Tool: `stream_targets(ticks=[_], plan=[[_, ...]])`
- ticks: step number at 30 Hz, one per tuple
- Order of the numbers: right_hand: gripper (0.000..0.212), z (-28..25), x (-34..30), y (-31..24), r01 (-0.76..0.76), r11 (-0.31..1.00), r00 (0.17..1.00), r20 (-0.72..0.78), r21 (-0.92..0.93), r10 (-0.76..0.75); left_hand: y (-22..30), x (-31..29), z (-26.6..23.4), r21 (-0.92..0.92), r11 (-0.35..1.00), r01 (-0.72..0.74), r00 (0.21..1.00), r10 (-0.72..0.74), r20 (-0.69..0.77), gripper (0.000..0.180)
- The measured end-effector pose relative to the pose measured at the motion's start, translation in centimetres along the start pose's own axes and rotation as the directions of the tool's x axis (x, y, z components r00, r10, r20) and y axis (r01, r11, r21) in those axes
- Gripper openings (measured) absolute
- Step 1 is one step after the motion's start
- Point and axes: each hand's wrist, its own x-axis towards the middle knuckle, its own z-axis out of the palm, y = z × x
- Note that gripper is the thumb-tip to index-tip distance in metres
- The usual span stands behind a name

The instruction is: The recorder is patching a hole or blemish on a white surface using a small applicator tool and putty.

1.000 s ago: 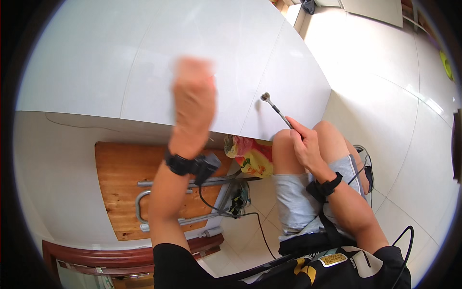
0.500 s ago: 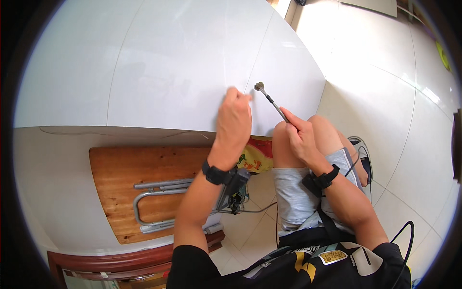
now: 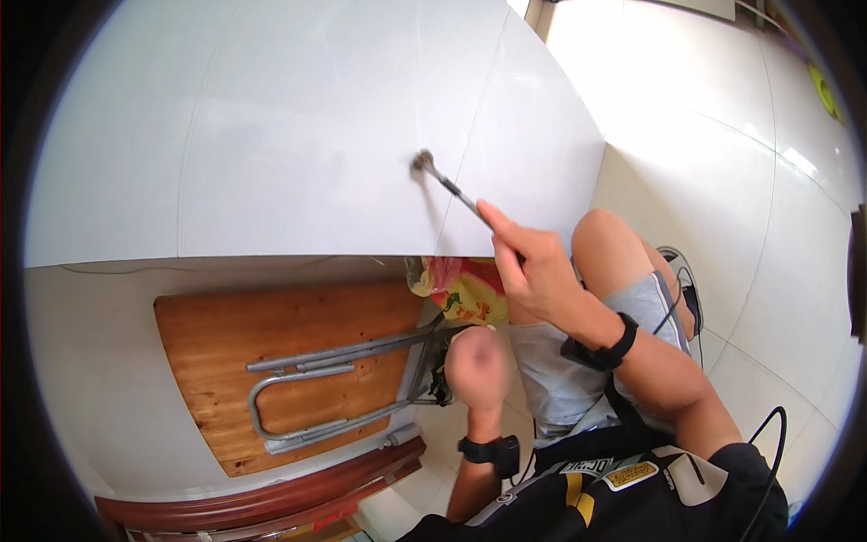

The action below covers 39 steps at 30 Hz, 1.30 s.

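Observation:
My right hand point(image 3: 533, 262) is closed around the lower end of a thin metal rod with a rounded, lobed head point(image 3: 456, 191), a dark band along its shaft. The rod points up and left, its head over the white panel surface point(image 3: 307, 135) with a faint shadow beside it; whether it touches the surface I cannot tell. My left hand point(image 3: 479, 366) is drawn back near my lap, below the panel's near edge and beside a yellow printed bag point(image 3: 471, 298). Motion blurs its fingers, and no held thing shows.
A folding table with a wooden top point(image 3: 289, 316) and grey tube legs point(image 3: 307, 359) leans at the left, under the panel's edge. Reddish-brown wooden furniture point(image 3: 271, 483) lies at the lower left. Tiled floor point(image 3: 695, 190) stretches to the right. A black cable point(image 3: 778, 443) loops by my right arm.
My left hand has left the panel and moved down toward my lap. My right hand has carried the rod leftward, its head now farther left over the panel.

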Motion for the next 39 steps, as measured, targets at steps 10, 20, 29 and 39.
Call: stream_targets(ticks=[10, 20, 29, 39], plan=[[0.045, 0.4, -3.0, -0.7, -0.038, 0.998, 0.999, 0.025, -0.053, 0.04, -0.2, -1.4, 1.1, -0.185, 0.977, 0.107, 0.987, -0.126, -0.098, 0.011], [0.039, 0.9, -2.4, 2.7, -0.075, 0.997, 0.99, -0.118, -0.011, 0.073, -1.4, -1.5, 1.9, -0.253, 0.943, 0.217, 0.966, -0.245, -0.085, 0.011], [0.034, 1.0, -3.2, 4.5, -0.354, 0.931, 0.935, 0.028, 0.094, 0.353, -0.8, -1.5, 3.0, -0.28, 0.943, 0.18, 0.974, -0.211, -0.086, 0.011], [0.032, 0.6, -2.7, 4.9, -0.366, 0.93, 0.928, -0.057, 0.031, 0.367, -1.4, -2.3, 3.2, -0.271, 0.93, 0.249, 0.958, -0.278, -0.076, 0.01]])
